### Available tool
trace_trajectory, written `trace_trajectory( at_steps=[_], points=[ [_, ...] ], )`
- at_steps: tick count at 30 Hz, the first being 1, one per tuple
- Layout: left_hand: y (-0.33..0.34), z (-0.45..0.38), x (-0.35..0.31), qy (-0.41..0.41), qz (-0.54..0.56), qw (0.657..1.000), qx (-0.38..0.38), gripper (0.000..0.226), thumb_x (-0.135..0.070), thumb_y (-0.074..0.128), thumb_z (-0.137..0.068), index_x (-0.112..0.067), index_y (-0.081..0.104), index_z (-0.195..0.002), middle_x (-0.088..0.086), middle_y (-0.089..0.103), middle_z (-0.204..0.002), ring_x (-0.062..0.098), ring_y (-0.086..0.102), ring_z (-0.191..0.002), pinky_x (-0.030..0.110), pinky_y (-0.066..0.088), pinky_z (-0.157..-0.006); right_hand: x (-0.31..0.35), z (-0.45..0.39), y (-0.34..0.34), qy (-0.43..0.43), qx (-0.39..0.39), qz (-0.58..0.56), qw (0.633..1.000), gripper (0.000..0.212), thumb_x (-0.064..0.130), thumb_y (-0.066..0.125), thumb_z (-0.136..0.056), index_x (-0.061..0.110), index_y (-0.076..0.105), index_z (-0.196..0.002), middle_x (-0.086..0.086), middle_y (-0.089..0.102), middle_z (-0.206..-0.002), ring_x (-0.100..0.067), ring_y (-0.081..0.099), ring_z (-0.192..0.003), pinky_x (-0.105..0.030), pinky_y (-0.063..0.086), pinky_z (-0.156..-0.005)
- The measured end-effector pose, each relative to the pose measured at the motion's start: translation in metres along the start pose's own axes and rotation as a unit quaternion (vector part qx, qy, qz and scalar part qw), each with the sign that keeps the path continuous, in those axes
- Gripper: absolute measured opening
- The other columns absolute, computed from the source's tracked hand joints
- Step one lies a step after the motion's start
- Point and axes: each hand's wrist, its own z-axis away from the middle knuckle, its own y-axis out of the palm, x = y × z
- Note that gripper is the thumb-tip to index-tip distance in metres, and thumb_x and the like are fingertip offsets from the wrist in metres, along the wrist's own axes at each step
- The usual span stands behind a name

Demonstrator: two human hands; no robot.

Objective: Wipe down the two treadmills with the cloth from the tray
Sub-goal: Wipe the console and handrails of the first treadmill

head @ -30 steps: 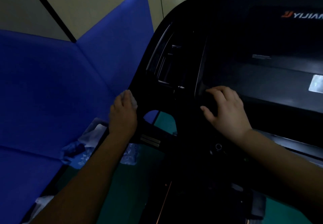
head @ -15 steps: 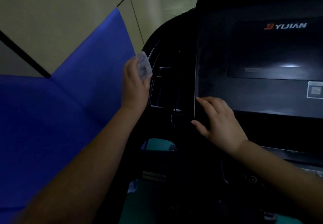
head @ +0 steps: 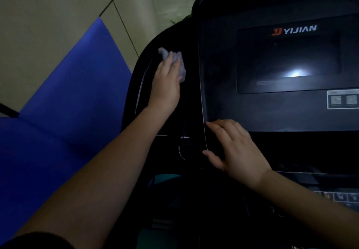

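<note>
A black treadmill console with a dark screen and the red and white YIJIAN logo fills the right half. My left hand presses a small pale grey cloth against the black curved frame left of the screen, near its top. My right hand lies flat with fingers spread on the console's lower left corner, thumb over its silver edge, holding nothing. The second treadmill and the tray are out of view.
Blue padded mats cover the lower wall at left, with beige wall panels above. Number keys show at the lower right of the console. A strip of teal floor shows under the frame.
My left hand has carried the cloth up the console's left frame, from its low edge to near the top. My right hand has stayed on the console's lower left corner. The view has tilted up.
</note>
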Motion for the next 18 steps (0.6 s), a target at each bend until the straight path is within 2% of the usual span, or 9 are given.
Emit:
trace_trajectory(
  at_steps=[2,3,5,7,8,9,11,15,18],
  points=[
    [-0.005,-0.021,-0.006,0.004,0.018,1.000,-0.014,0.029,-0.028,0.042,-0.096,-0.022,0.060,-0.117,0.008,0.057,-0.115,0.017,0.054,-0.106,0.039,0.042,-0.094,0.000,0.000,0.000,0.001,-0.001,0.004,1.000,0.065,0.050,0.057,-0.086,0.011,0.045,-0.137,-0.003,0.049,-0.127,-0.023,0.046,-0.120,-0.038,0.040,-0.104],
    [-0.005,-0.026,-0.008,-0.001,0.023,1.000,-0.014,0.028,-0.029,0.043,-0.095,-0.021,0.061,-0.115,0.009,0.057,-0.113,0.018,0.054,-0.105,0.039,0.042,-0.092,0.000,0.000,0.000,0.001,-0.001,0.006,1.000,0.066,0.050,0.057,-0.086,0.011,0.045,-0.138,-0.003,0.049,-0.127,-0.022,0.046,-0.121,-0.038,0.039,-0.105],
    [0.000,-0.019,-0.012,0.004,0.020,1.000,0.014,0.042,-0.012,0.044,-0.093,-0.009,0.048,-0.135,0.016,0.046,-0.138,0.028,0.044,-0.127,0.041,0.036,-0.108,0.000,0.001,0.000,-0.001,0.000,0.007,1.000,0.066,0.049,0.057,-0.086,0.011,0.045,-0.138,-0.003,0.049,-0.127,-0.023,0.046,-0.121,-0.038,0.039,-0.105],
    [0.004,0.001,-0.010,0.056,0.022,0.998,0.020,0.047,-0.005,0.042,-0.093,0.000,0.040,-0.139,0.019,0.036,-0.146,0.032,0.038,-0.132,0.044,0.036,-0.110,-0.001,0.001,0.001,-0.003,-0.002,0.007,1.000,0.066,0.049,0.057,-0.086,0.011,0.045,-0.137,-0.003,0.049,-0.126,-0.023,0.047,-0.121,-0.037,0.039,-0.106],
    [0.007,0.014,-0.010,0.069,0.033,0.996,0.038,0.045,-0.008,0.042,-0.094,-0.006,0.042,-0.140,0.015,0.035,-0.147,0.028,0.039,-0.133,0.041,0.036,-0.110,-0.001,0.000,0.001,-0.005,-0.002,0.008,1.000,0.066,0.049,0.057,-0.086,0.011,0.045,-0.137,-0.003,0.049,-0.126,-0.023,0.047,-0.120,-0.037,0.038,-0.106],
    [0.006,0.028,-0.012,0.052,0.058,0.996,0.049,0.042,-0.016,0.044,-0.097,-0.018,0.045,-0.138,0.006,0.039,-0.146,0.020,0.042,-0.132,0.036,0.037,-0.108,0.000,0.000,0.000,-0.006,-0.003,0.007,1.000,0.065,0.049,0.057,-0.085,0.011,0.046,-0.137,-0.003,0.049,-0.126,-0.023,0.047,-0.120,-0.037,0.039,-0.105],
    [0.007,0.053,-0.016,0.039,0.058,0.997,0.012,0.031,-0.029,0.049,-0.097,-0.037,0.051,-0.127,-0.006,0.050,-0.133,0.006,0.052,-0.118,0.029,0.042,-0.100,-0.001,0.000,0.000,-0.005,-0.005,0.008,1.000,0.065,0.049,0.058,-0.085,0.011,0.046,-0.136,-0.003,0.050,-0.126,-0.023,0.047,-0.120,-0.037,0.039,-0.105],
    [-0.008,0.052,0.004,0.075,-0.050,0.995,-0.049,0.035,-0.016,0.046,-0.092,-0.015,0.062,-0.123,0.008,0.061,-0.115,0.022,0.049,-0.108,0.037,0.045,-0.093,-0.001,0.000,0.000,-0.002,-0.005,0.009,1.000,0.066,0.050,0.058,-0.085,0.012,0.045,-0.137,-0.002,0.050,-0.126,-0.021,0.047,-0.119,-0.035,0.038,-0.105],
    [-0.013,0.013,0.009,-0.031,-0.068,0.994,-0.081,0.043,-0.020,0.046,-0.087,-0.017,0.057,-0.128,0.002,0.062,-0.116,0.024,0.046,-0.101,0.037,0.045,-0.085,-0.001,0.001,0.001,0.000,-0.005,0.011,1.000,0.065,0.050,0.057,-0.085,0.012,0.046,-0.137,-0.001,0.050,-0.126,-0.021,0.046,-0.120,-0.033,0.036,-0.106]
  ],
)
